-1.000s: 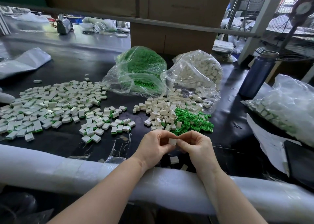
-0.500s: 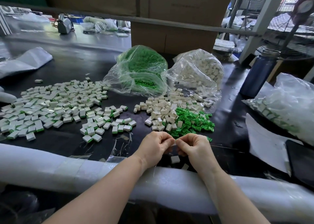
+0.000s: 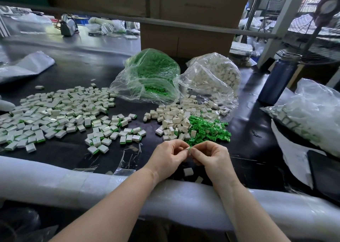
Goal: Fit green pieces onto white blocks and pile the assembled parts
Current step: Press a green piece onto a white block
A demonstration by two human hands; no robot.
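My left hand (image 3: 170, 158) and my right hand (image 3: 211, 158) meet fingertip to fingertip just in front of the loose parts. Between them they pinch one small white block with a green piece (image 3: 189, 148), mostly hidden by the fingers. Beyond the hands lie a heap of loose white blocks (image 3: 174, 119) and a heap of loose green pieces (image 3: 207, 129). Assembled white-and-green parts (image 3: 55, 113) spread widely across the left of the black table (image 3: 73, 149). Two loose white blocks (image 3: 188, 172) lie under my hands.
A clear bag of green pieces (image 3: 149, 76) and a clear bag of white blocks (image 3: 211, 76) stand behind the heaps. A blue bottle (image 3: 277, 80) and another filled bag (image 3: 309, 113) are at the right. White foam padding (image 3: 55, 183) covers the near table edge.
Both hands have stayed in place near the table edge. The white block seen plainly between the fingers a second ago is now nearly covered by the fingertips.
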